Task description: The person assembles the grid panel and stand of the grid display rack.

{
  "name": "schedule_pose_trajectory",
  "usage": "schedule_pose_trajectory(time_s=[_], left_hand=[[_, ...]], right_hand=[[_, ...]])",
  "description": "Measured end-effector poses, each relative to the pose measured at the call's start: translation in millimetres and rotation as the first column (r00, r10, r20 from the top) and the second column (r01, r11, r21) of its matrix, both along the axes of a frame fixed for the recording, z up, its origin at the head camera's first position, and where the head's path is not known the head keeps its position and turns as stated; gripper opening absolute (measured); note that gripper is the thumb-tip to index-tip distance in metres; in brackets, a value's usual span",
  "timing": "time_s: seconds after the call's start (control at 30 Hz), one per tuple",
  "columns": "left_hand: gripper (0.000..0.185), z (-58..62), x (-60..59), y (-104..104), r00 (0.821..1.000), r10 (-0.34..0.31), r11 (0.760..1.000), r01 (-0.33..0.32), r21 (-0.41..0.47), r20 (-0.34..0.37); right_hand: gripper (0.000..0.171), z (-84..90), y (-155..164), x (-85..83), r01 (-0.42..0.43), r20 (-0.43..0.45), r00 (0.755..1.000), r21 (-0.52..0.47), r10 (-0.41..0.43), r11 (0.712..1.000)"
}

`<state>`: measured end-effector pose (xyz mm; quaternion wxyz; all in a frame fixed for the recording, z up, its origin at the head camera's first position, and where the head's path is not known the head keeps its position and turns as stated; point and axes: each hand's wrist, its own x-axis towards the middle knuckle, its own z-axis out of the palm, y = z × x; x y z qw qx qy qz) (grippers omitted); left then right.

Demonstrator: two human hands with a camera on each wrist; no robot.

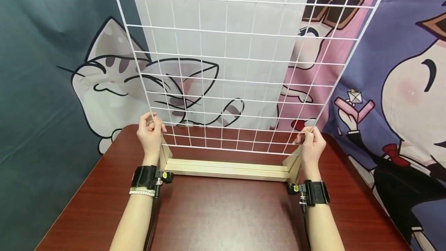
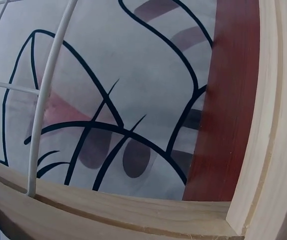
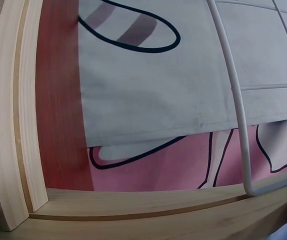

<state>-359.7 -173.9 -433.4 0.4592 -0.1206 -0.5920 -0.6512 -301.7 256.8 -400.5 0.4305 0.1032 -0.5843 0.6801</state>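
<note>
Left hand (image 1: 150, 131) gripping left edge of grid (image 1: 240, 61), right hand (image 1: 311, 142) pinching right edge, both fingers curled on wire. Grid standing upright between hands, bottom edge hovering just over groove of base (image 1: 228, 169), directly below, long axis running hand to hand.

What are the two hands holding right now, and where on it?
Both grip the white wire grid panel: left hand on its lower left edge, right hand on its lower right edge, above the wooden base.
</note>
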Motion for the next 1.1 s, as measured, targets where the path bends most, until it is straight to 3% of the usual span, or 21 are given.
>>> schedule_pose_trajectory(time_s=[0.3, 0.43, 0.77, 0.97, 1.1], left_hand=[[0.016, -1.3, -4.7, 1.7, 0.999, 0.037, 0.999, -0.037, -0.006, -0.003], [0.014, -1.8, -3.1, 1.3, 0.999, 0.032, 0.999, -0.032, -0.002, 0.013], [0.011, -5.6, -4.5, -0.1, 0.999, 0.039, 0.999, -0.039, -0.013, 0.019], [0.013, -4.6, -6.4, -0.9, 1.0, -0.001, 1.0, 0.001, -0.011, -0.026], [0.018, -0.3, -5.1, -0.8, 1.0, -0.013, 1.0, 0.013, 0.003, -0.008]], right_hand=[[0.017, -3.4, 6.3, -8.8, 0.007, 0.008, 1.0, -0.004, -0.007, 1.0], [0.016, 1.7, 1.4, -2.3, 0.0, 0.021, 1.0, -0.008, 0.0, 1.0], [0.022, -5.5, 5.6, -7.1, -0.027, 0.035, 0.999, -0.051, 0.029, 0.998], [0.024, -1.7, 0.5, -2.3, -0.067, -0.006, 0.998, -0.066, 0.066, 0.996], [0.031, -7.6, 4.6, -8.7, -0.07, -0.008, 0.998, -0.083, 0.069, 0.994]])
